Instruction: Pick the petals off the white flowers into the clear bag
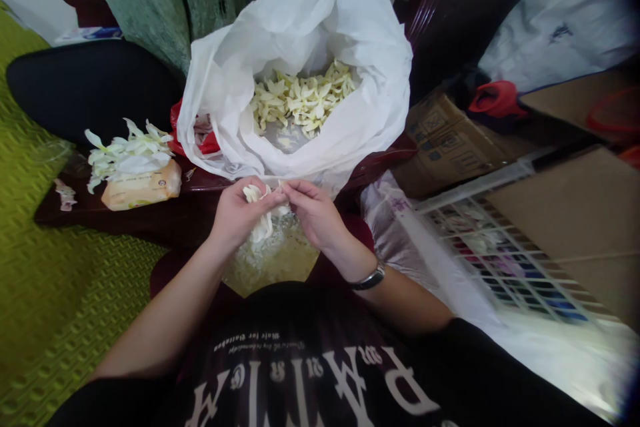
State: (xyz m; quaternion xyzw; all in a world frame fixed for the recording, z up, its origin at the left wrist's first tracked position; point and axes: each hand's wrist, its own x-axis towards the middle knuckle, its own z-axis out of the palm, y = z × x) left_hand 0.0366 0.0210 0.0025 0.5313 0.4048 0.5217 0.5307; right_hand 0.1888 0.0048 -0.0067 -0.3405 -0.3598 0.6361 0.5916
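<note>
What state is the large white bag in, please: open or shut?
Open: the white bag gapes wide at the mouth, with pale flowers visible inside.

The bag (380, 40) stands on the bench (165, 203), ahead of the left hand (243, 207) and right hand (317, 210), with flowers (320, 100) inside at its bottom. Petals (261, 230) lie between the hands. On the bench's left end sits the pack (143, 190), more blooms (127, 153) on top of and behind it. The mat (75, 307) spreads left of the bench. To the bag's right is the carton (445, 137); nearer, right of the right hand, is the crate (500, 247).
</note>
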